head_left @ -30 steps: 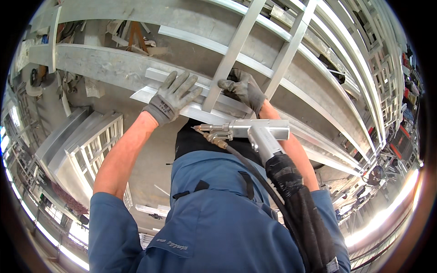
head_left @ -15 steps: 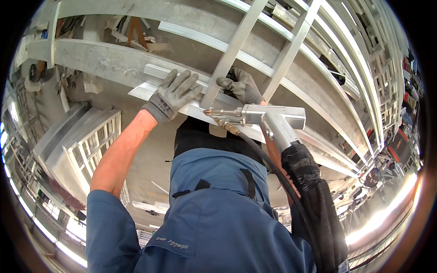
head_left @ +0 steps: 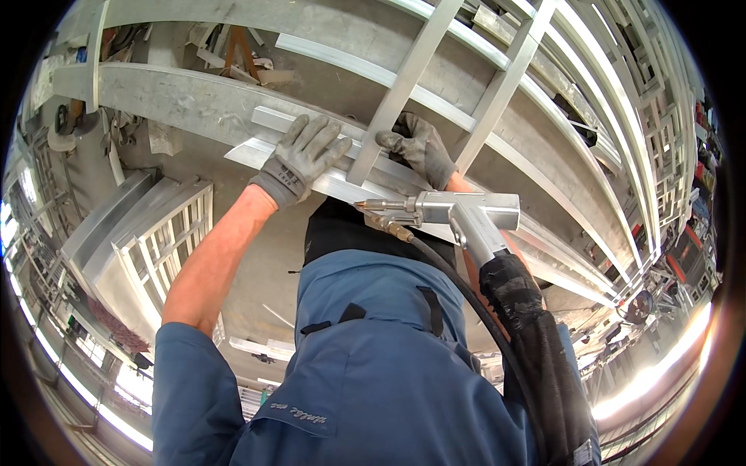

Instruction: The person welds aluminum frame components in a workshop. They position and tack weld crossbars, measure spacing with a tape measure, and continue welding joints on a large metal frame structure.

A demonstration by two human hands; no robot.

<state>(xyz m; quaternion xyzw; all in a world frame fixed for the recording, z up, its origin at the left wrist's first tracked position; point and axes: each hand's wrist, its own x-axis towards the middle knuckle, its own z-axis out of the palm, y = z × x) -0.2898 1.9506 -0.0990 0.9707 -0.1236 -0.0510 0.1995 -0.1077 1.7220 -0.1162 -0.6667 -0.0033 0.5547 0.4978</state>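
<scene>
My left hand (head_left: pixel 303 159), in a grey work glove, lies with fingers spread on a pale aluminium profile (head_left: pixel 336 185). Beyond the slanting aluminium crossbar (head_left: pixel 386 116), my gloved right hand (head_left: pixel 423 151) rests by the long beam, fingers curled and thumb pointing left. What it grips, if anything, is hidden. Nearer the camera is a silver pistol-shaped welding gun (head_left: pixel 486 211) with a copper-coloured tip, pointing left just below the crossbar's near end. Neither hand holds it. Its handle runs into a black wrapped cable sleeve (head_left: pixel 509 291) that passes in front of my right forearm.
Long aluminium beams (head_left: pixel 163 89) and rails form a frame ahead and to the right. A thin black hose (head_left: pixel 462 283) curves from the gun toward me. Sheet-metal pieces and a ladder-like rack (head_left: pixel 159 241) stand at left. Offcuts (head_left: pixel 260 62) lie beneath the frame.
The gun's tip has dropped slightly toward me, away from the crossbar's end. Both hands stay at the same places on the frame; the whole view has shifted a little.
</scene>
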